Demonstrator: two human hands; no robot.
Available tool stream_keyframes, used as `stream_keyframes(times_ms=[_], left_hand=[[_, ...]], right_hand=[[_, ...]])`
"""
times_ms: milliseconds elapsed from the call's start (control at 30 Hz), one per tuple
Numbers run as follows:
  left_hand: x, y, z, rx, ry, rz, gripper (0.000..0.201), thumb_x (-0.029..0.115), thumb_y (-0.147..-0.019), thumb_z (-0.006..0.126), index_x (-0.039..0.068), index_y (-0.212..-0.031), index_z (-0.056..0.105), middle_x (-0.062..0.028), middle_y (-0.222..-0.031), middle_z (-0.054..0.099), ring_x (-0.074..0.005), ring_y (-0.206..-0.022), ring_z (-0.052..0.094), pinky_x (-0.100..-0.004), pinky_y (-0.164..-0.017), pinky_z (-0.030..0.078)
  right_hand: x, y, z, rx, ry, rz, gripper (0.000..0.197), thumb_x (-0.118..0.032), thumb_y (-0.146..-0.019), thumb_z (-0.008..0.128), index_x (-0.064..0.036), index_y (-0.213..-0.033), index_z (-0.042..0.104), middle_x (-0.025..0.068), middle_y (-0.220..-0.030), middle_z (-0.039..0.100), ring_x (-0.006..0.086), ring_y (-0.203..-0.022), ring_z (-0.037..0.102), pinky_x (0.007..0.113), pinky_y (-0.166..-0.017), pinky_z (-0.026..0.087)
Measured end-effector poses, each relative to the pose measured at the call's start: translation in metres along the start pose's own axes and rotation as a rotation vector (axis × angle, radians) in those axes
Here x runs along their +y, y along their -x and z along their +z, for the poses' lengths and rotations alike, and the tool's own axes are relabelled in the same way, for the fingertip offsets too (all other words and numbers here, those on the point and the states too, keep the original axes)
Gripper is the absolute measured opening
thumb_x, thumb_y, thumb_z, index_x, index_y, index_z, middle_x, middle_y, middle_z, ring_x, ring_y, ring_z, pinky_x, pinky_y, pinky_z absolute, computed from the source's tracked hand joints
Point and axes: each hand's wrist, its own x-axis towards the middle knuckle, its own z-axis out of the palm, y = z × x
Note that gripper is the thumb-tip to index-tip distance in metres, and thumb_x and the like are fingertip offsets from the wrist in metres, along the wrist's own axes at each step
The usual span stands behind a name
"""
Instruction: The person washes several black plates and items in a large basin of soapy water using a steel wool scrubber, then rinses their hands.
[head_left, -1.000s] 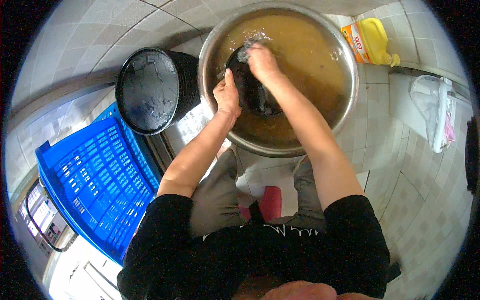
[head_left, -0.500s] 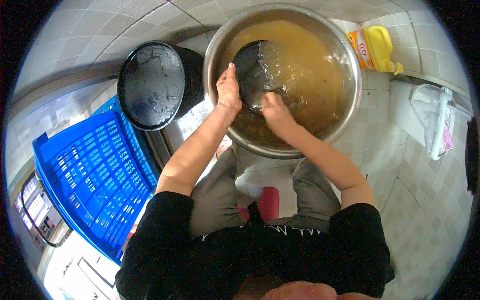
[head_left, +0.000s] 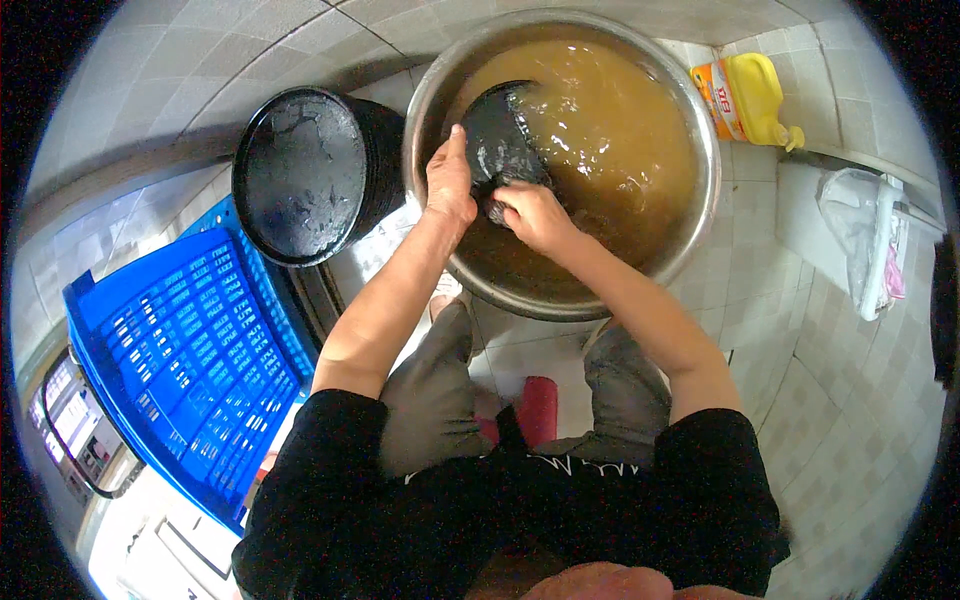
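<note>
A round black tray (head_left: 488, 130) leans in a wide metal basin (head_left: 711, 150), its right part under cloudy brown water (head_left: 630, 110). My left hand (head_left: 452, 180) grips the tray's left edge, thumb up along the rim. Against the tray's near part, my right hand (head_left: 537, 215) is closed on a dark grey scrubber (head_left: 496, 210), mostly covered by the fingers. Left of the basin stands a stack of similar round black trays (head_left: 302, 175), the top one wet.
A blue slatted plastic basket (head_left: 190, 345) stands at the left. Beyond the basin's right rim is a yellow jug (head_left: 757, 95). Further right, a white bin (head_left: 885, 240) holds a clear bag. Something pink (head_left: 540, 410) lies between my legs, and tiled walls rise around.
My right hand has moved slightly left and toward me over the tray, and the scrubber now shows in it. The tray's wet face shows more above the water. My left hand keeps its grip.
</note>
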Motion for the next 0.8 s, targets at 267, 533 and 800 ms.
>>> stream_keyframes(times_ms=[267,533,800], left_hand=[[0.009,0.022,0.028,0.188,-0.338,0.155,0.033,0.033,-0.086,0.061,0.000,-0.090,0.064,-0.0044,-0.079,0.062,-0.0126,-0.071,0.050,-0.0260,-0.067,0.043],[0.005,0.030,0.023,0.168,-0.234,0.198,0.014,0.006,-0.083,0.060,-0.002,-0.093,0.063,-0.0033,-0.084,0.063,-0.0114,-0.073,0.053,-0.0247,-0.069,0.043],[0.034,0.029,0.057,-0.111,-0.732,1.012,0.019,0.007,-0.077,0.064,0.003,-0.096,0.065,-0.0157,-0.083,0.066,-0.0204,-0.076,0.066,-0.0272,-0.072,0.049]], right_hand=[[0.000,-0.073,-0.006,0.349,0.292,-0.063,0.014,0.000,-0.077,0.050,-0.0026,-0.090,0.054,0.0174,-0.082,0.052,0.0371,-0.081,0.053,0.043,-0.069,0.046],[0.061,-0.051,-0.053,0.160,0.543,0.266,0.018,-0.005,-0.082,0.044,-0.0028,-0.098,0.052,0.0177,-0.108,0.055,0.0354,-0.098,0.056,0.042,-0.082,0.047],[0.075,0.029,-0.068,0.100,0.624,0.232,0.019,-0.012,-0.082,0.048,-0.0022,-0.098,0.051,0.0209,-0.101,0.054,0.0408,-0.090,0.055,0.047,-0.075,0.046]])
